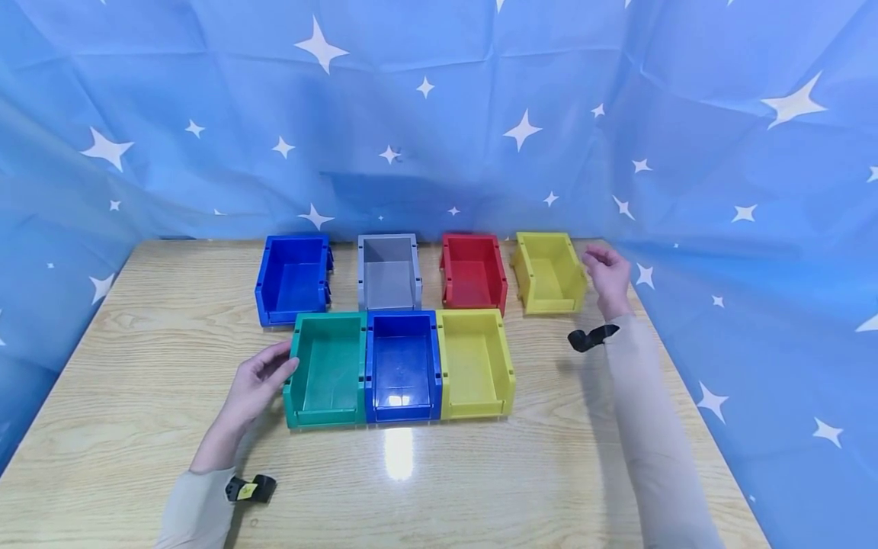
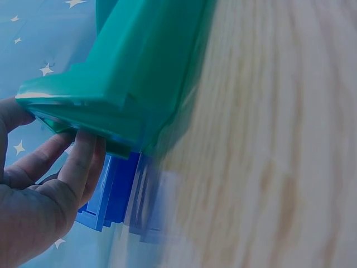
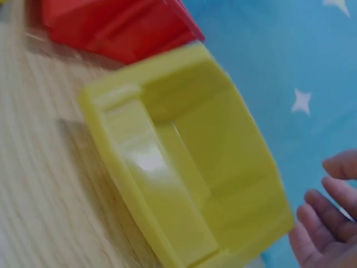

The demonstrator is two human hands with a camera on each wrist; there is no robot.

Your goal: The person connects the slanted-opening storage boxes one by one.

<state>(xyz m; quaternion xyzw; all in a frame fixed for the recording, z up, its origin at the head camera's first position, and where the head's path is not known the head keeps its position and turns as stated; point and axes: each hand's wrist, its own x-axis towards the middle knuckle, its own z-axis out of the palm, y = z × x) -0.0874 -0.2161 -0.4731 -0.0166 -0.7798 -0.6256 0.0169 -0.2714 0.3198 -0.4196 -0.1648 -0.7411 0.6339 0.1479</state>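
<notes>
My left hand grips the left side wall of a green open-front bin, thumb at its rim. In the left wrist view, the fingers curl against the outside of the green bin. That bin stands in a tight row with a blue bin and a yellow bin to its right. At the back right, my right hand is just beside another yellow bin, its fingers loosely bent and holding nothing. The right wrist view has these fingers close to that bin's edge.
Along the back of the wooden table stand a blue bin, a grey bin and a red bin, spaced apart. A blue star-patterned cloth hangs behind and along the sides.
</notes>
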